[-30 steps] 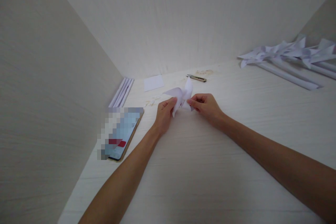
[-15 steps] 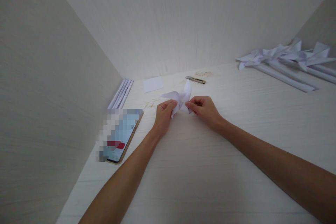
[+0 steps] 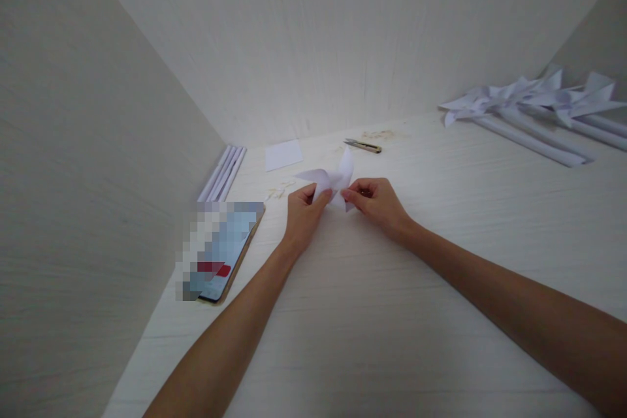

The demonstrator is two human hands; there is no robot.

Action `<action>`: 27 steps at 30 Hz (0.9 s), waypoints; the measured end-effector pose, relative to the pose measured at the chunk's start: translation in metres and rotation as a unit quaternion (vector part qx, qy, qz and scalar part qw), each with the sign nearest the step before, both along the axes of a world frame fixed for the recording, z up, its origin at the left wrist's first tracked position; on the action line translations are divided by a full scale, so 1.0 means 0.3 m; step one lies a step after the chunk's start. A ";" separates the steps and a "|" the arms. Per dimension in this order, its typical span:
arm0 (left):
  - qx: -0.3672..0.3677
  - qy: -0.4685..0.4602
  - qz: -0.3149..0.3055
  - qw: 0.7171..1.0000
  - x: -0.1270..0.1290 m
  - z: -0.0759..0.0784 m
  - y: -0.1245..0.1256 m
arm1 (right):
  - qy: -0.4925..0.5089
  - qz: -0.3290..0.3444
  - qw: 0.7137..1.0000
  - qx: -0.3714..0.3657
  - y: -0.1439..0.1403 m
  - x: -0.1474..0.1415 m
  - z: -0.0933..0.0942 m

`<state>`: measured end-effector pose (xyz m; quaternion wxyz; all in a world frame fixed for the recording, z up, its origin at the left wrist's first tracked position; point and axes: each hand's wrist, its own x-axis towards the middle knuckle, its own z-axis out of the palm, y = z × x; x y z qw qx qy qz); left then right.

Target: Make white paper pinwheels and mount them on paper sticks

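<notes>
Pinwheel (image 3: 333,181) lowered slightly between hands.

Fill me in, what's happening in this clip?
A person's left hand and right hand pinch a small folded white paper pinwheel head between them, just above the pale wood-grain table. A phone lies to the left, white rolled paper tubes by the wall, a small utility knife behind, and finished white paper pinwheels far right.

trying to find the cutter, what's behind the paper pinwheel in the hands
Behind the pinwheel lie the cutter and a paper square on the table. The spot directly beneath the pinwheel is hidden.
</notes>
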<state>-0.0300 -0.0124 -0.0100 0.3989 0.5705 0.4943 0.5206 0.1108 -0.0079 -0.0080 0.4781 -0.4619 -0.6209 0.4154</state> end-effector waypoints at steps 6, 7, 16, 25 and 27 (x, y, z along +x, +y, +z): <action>0.016 0.051 0.004 0.999 0.000 0.012 -0.006 | 0.008 0.009 0.999 -0.051 -0.007 -0.005 0.024; 0.018 0.061 0.005 0.998 0.000 0.013 -0.006 | 0.006 0.011 0.998 -0.064 -0.006 -0.006 0.028; 0.011 0.073 0.004 0.997 0.002 0.021 -0.010 | -0.260 -0.083 0.948 0.164 -0.039 0.002 0.041; -0.010 0.076 -0.018 0.997 -0.007 0.020 -0.014 | -0.140 -0.020 0.987 0.074 -0.002 0.021 0.013; -0.014 0.077 -0.015 0.997 -0.008 0.017 -0.013 | -0.081 0.010 0.996 0.022 0.008 0.026 0.012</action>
